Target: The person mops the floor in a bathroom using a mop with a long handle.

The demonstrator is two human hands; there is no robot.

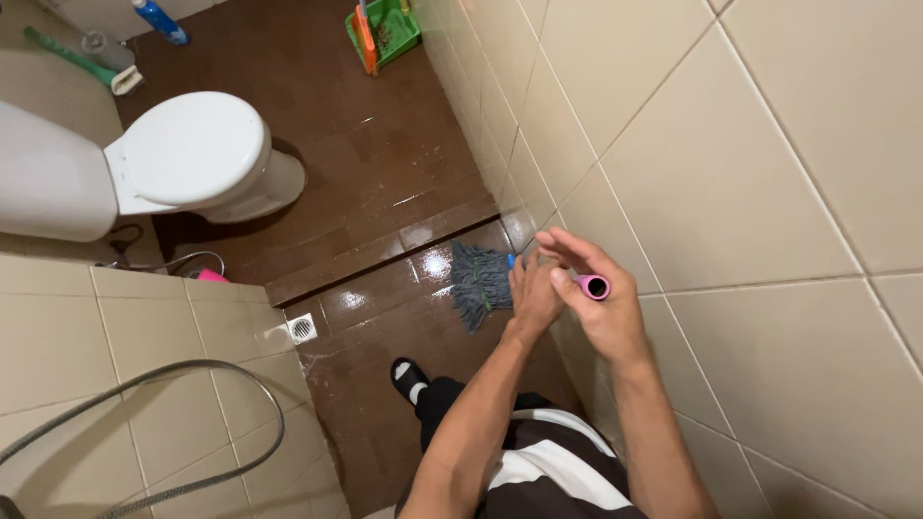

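Note:
I look down at a mop seen end-on: its pink handle end (593, 286) points up at me and its grey-blue string head (479, 281) rests on the wet brown floor tiles by the wall. My right hand (596, 303) is wrapped around the top of the handle. My left hand (532, 293) grips the handle just below it, fingers closed. Both forearms reach forward from the bottom of the view.
A beige tiled wall (731, 192) runs along the right. A white toilet (192, 159) with its lid down stands upper left. A floor drain (302, 329) sits in the lower step. A green dustpan (385, 31), a shower hose (192, 384) and my foot (408, 376) are also visible.

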